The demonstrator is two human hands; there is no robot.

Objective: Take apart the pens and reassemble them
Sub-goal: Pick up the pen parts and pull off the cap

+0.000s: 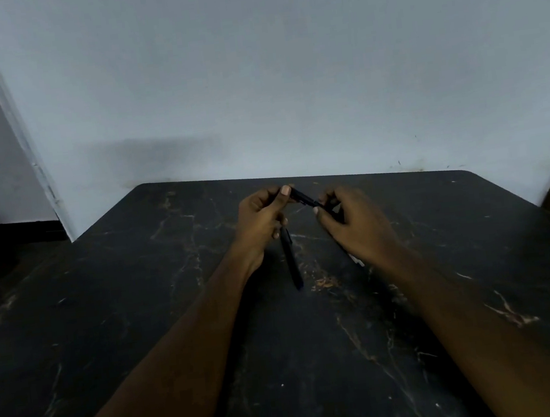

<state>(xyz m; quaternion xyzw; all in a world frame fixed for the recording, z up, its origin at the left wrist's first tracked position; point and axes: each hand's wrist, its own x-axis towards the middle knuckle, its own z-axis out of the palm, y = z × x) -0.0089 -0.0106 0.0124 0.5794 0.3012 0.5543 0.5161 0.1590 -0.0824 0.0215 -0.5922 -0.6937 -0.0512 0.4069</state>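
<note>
Presently, hands: left hand (261, 220) and right hand (354, 223) each pinched an end of a short black plastic pen piece (303, 199).
Spare: slim dark pen (291, 261) at six o'clock of it.
Risk: a jerked pull might have flung parts off the black marbled table (139, 292).

A black marble-patterned table (116, 329) with pale veins carries a dark pen (291, 261) lying near its middle.

Bare black marble table (116, 329) open to left and right of the forearms, a dark pen (291, 261) lying between the wrists, pale wall (268, 72) closing the far edge
</note>
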